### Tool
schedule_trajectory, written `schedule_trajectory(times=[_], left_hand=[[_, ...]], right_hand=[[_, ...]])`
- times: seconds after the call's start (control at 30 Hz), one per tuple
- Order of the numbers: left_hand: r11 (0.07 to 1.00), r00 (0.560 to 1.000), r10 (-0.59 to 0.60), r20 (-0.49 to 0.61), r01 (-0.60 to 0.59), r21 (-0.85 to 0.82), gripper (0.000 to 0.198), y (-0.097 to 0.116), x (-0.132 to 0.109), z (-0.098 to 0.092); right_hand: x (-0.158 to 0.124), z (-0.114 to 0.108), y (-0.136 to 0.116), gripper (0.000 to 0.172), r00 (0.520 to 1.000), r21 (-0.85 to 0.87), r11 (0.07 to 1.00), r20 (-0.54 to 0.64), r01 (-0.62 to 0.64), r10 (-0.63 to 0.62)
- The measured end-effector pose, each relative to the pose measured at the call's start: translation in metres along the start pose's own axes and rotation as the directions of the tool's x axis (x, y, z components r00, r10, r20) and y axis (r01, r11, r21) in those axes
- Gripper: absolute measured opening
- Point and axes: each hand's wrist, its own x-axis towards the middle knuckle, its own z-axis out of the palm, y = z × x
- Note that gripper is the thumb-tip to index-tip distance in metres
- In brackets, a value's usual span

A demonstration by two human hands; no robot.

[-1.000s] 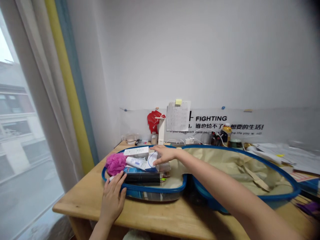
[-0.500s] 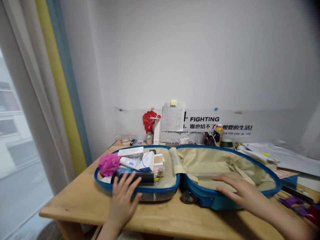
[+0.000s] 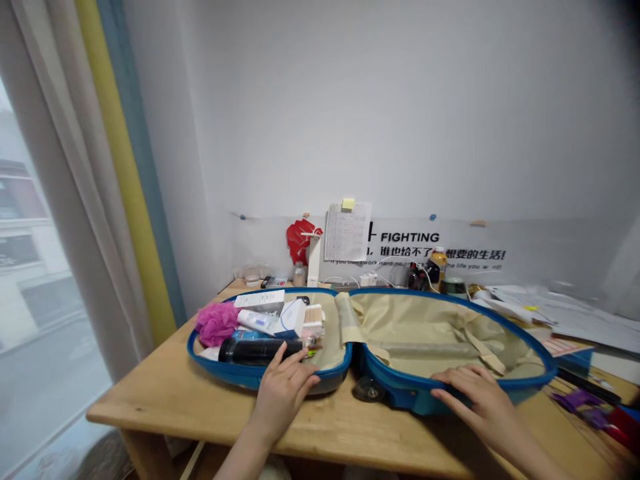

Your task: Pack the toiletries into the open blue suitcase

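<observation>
Left hand [image 3: 284, 390], fingers apart, partly hides the black cylinder [image 3: 250, 351], while the right hand [image 3: 475, 395], its grip unclear, bends over the blue rim [image 3: 401, 378] of the open, beige-lined suitcase [image 3: 415, 323].

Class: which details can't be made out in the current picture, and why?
All in the head view:
Black cylinder: partly covered by the left hand.
Blue suitcase rim: partly covered by the right hand.
Print on the pinned sheet: too small.
Right forearm: cut off by the bottom edge.

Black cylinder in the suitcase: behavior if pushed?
The black cylinder lies on its side, so it may roll, though the nearby blue rim could stop it. Its smooth sheen suggests slippery; its straight form, probably stiff.
</observation>
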Motion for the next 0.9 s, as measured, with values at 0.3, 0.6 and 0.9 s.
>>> schedule_trajectory(times=[0.3,0.6,0.9], left_hand=[[0.993,0.995,0.006,0.097,-0.017,0.118,0.022,-0.036,-0.015,-0.036],[0.97,0.99,-0.022,0.141,-0.013,0.242,0.023,-0.08,-0.037,-0.073],[0.957,0.957,-0.196,0.212,0.139,0.256,0.032,-0.112,-0.054,-0.106]], right_hand=[[0.015,0.014,-0.046,0.033,0.993,0.022,0.993,-0.007,0.12,-0.12],[0.037,0.038,-0.096,0.019,0.976,0.038,0.977,-0.074,0.21,-0.207],[0.05,0.066,-0.136,0.013,0.969,0.107,0.97,-0.149,0.216,-0.199]])
